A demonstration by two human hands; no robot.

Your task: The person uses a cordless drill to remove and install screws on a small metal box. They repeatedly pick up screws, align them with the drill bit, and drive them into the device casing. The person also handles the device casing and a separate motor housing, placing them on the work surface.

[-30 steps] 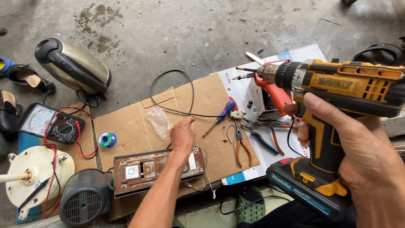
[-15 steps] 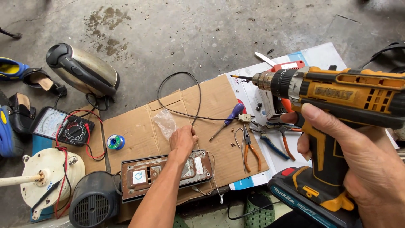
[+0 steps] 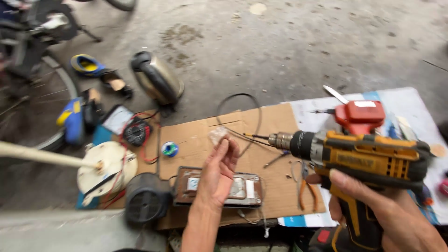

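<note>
My right hand (image 3: 389,212) grips the handle of a yellow and black cordless drill (image 3: 373,161), held level above the cardboard (image 3: 275,119), with its bit (image 3: 257,136) pointing left. My left hand (image 3: 219,172) is raised over a brown flat device with a small window (image 3: 245,190). Its fingers point up and touch a small clear plastic bag (image 3: 217,135). Whether they pinch the bag is unclear. The bit's tip is a short way right of those fingertips.
Around the cardboard lie orange-handled pliers (image 3: 305,189), a red tool (image 3: 360,115), a black wire loop (image 3: 242,99), a solder spool (image 3: 169,149), a multimeter (image 3: 137,130), a metal kettle (image 3: 156,79), a white motor disc (image 3: 108,173), a black round motor (image 3: 144,201), shoes (image 3: 88,65) and a bicycle wheel (image 3: 51,88).
My left hand has lifted off the cardboard and turned its fingers up at the plastic bag. The drill has come lower and to the left. My view has swung left.
</note>
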